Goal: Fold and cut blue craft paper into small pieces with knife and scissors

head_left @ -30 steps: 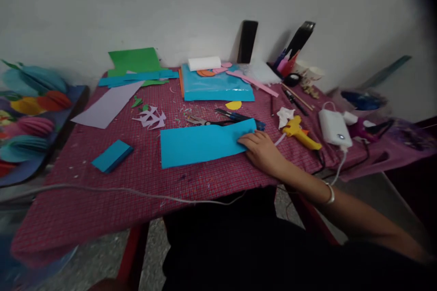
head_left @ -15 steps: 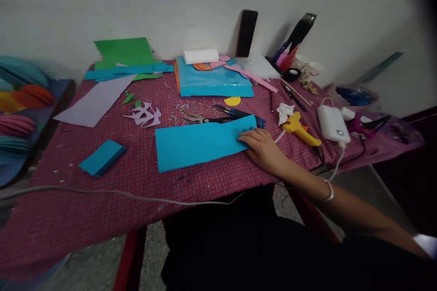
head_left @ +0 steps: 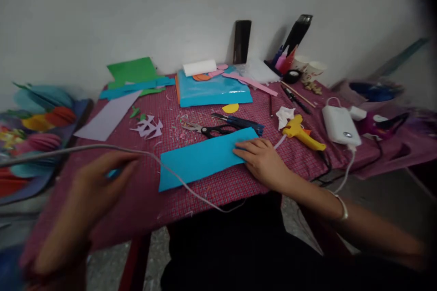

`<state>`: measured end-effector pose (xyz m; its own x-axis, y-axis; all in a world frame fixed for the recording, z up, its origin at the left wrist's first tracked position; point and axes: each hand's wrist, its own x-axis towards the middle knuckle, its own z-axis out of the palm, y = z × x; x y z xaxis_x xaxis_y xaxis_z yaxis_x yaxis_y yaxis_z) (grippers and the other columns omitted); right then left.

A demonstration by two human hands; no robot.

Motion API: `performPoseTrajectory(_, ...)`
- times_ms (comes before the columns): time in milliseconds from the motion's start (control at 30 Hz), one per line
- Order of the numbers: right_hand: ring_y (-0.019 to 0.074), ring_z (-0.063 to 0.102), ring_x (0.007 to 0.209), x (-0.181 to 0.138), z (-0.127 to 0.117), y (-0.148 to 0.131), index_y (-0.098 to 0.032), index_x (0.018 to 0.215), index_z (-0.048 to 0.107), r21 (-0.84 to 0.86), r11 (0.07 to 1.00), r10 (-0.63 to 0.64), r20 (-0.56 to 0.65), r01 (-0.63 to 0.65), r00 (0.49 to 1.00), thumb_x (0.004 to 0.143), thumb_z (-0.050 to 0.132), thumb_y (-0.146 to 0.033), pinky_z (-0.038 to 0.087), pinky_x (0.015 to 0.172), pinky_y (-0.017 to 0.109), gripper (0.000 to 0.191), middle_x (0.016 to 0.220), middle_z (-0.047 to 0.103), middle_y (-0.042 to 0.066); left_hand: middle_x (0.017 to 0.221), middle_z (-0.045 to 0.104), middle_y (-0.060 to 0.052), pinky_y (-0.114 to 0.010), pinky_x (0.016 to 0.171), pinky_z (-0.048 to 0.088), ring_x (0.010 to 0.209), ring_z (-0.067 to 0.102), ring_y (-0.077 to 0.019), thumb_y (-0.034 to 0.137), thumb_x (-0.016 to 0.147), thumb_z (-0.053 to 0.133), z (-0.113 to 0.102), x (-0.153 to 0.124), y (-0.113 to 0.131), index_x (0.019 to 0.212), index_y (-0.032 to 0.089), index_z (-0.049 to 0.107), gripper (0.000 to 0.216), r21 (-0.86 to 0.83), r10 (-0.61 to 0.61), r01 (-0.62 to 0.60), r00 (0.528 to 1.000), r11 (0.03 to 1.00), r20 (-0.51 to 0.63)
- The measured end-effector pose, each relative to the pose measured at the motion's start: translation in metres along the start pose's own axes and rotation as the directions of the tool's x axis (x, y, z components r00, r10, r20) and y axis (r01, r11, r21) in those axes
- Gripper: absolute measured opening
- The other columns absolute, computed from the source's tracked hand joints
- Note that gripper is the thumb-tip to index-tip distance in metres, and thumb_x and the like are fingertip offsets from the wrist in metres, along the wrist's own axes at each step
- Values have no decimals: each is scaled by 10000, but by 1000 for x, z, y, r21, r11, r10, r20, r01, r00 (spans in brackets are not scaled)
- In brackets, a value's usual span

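A long blue paper sheet (head_left: 205,159) lies slantwise near the table's front edge. My right hand (head_left: 262,161) rests on its right end, fingers stretched out flat on the paper. My left hand (head_left: 99,186), smeared by motion, hovers over the table left of the sheet, thumb and fingers apart. Through that gap shows a bit of a folded blue paper piece (head_left: 113,173); my hand hides the rest. Just behind the sheet lie black-handled scissors (head_left: 208,130) and a dark blue tool (head_left: 239,122). A yellow glue gun (head_left: 302,132) sits right of my right hand.
A grey cable (head_left: 177,176) runs across in front of the sheet. Behind are lilac paper (head_left: 109,116), lilac scraps (head_left: 148,127), green paper (head_left: 134,71), and a blue packet (head_left: 215,93). A white power bank (head_left: 341,125) stands right. Colourful paper shapes (head_left: 44,122) are at left.
My left hand has come into view at the left, over the folded blue piece. The blue sheet has tilted slightly, with my right hand still on it. The view has shifted a little.
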<state>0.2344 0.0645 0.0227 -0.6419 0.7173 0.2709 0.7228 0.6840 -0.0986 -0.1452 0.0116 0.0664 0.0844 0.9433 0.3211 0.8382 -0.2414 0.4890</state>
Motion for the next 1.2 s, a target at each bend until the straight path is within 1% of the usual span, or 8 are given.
performPoseTrajectory(100,254,565,1005,-6,-7,-10,-194,1146,640,9,1000,4,20,-5,1000,894,508,-187,400,842,413,285,1184,653,84,835,690,2,-288,703,534,757,644,-156,351,841,566,11,25,-2,889,184,653,194,-64,106,-100,991,993,85)
performPoseTrajectory(233,224,598,930,-14,-14,-21,-194,1097,659,38,999,4,70,-7,998,880,503,-158,435,809,374,269,1070,688,98,983,689,-42,-306,799,535,898,641,-162,313,851,574,36,26,40,1009,191,632,208,-196,293,-250,925,948,240)
performPoseTrajectory(333,203,607,914,-20,-16,-29,-200,1062,663,75,997,-7,83,1,997,883,501,-164,451,815,344,244,1014,694,90,1239,609,-80,-399,935,490,1117,571,-238,338,764,685,51,8,80,1236,228,546,504,-14,362,-410,787,912,499)
performPoseTrajectory(433,203,617,884,-25,-20,-35,-200,1012,666,102,995,-24,124,11,992,888,501,-175,467,793,346,208,980,696,79,1196,638,-113,-415,868,519,1068,607,-264,198,833,574,66,-8,98,1212,193,579,379,226,324,-537,739,813,590)
performPoseTrajectory(533,233,618,920,-32,-29,-33,-208,1125,624,122,992,-52,155,33,987,848,548,-170,474,806,389,290,1061,682,81,1166,657,-130,-371,789,545,1021,636,-251,62,847,449,77,-19,94,1174,152,607,374,372,299,-588,744,718,598)
performPoseTrajectory(700,278,507,1171,-51,-46,-1,-219,1409,383,165,985,19,125,-40,992,735,626,-133,377,984,468,722,1340,529,122,1149,672,-109,-338,769,547,998,644,-237,32,831,397,80,-34,80,1177,156,615,428,388,348,-619,742,683,573)
performPoseTrajectory(867,266,466,1211,-70,-46,29,-212,1409,381,199,962,162,144,-189,976,761,593,-124,344,1017,465,687,1363,502,116,1102,691,-69,-295,767,538,958,650,-214,70,833,425,83,-34,64,1138,185,628,384,356,458,-653,738,668,495)
performPoseTrajectory(1200,233,409,1289,-67,-33,21,-218,1353,465,392,918,24,84,-55,996,784,629,-160,271,1061,453,595,1392,475,124,1078,676,-86,-322,812,508,947,625,-220,139,862,435,92,-34,60,1115,170,609,308,354,491,-618,780,701,388)
